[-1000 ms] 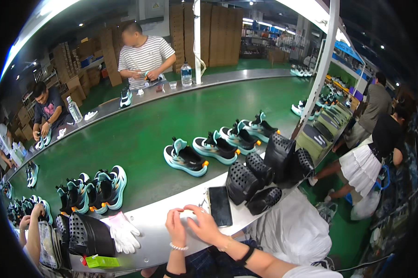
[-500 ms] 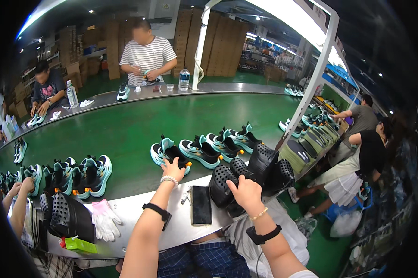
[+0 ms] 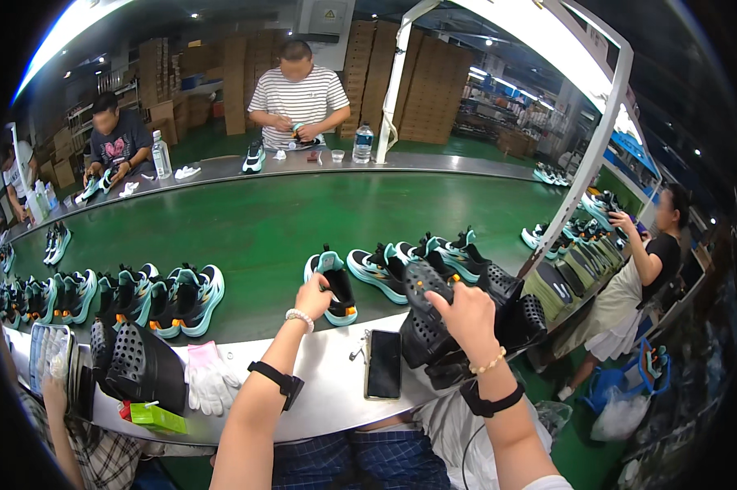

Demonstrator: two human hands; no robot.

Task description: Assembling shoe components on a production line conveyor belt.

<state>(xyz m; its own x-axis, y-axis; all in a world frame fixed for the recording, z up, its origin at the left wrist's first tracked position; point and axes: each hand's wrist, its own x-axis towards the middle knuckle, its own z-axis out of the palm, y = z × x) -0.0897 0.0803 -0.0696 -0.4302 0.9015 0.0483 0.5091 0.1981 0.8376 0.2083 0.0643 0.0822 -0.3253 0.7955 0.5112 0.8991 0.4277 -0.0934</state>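
A black and mint sneaker [image 3: 332,286] with an orange heel tab stands on the near side of the green belt. My left hand [image 3: 313,299] is closed on the edge of its opening, fingertips hidden inside. My right hand [image 3: 465,318] grips a black perforated shoe-shaped form [image 3: 422,309], tilted up above others like it. Its fingers are partly hidden behind the form. More black perforated forms [image 3: 522,317] are piled just to the right. Past the held sneaker, several matching sneakers [image 3: 377,269] stand in a row toward the right.
On the metal ledge lie a phone [image 3: 382,365], white gloves [image 3: 211,380] and a green carton [image 3: 158,417]. More black forms [image 3: 140,367] stand at left, beside a neighbour's arm. A white post [image 3: 581,147] rises at right. Co-workers handle shoes across the green belt [image 3: 287,224].
My left hand's spread fingers have curled into the sneaker's opening. My right hand has lifted and tilted one black form. The view has shifted left; the neighbour's hands have left the sneakers.
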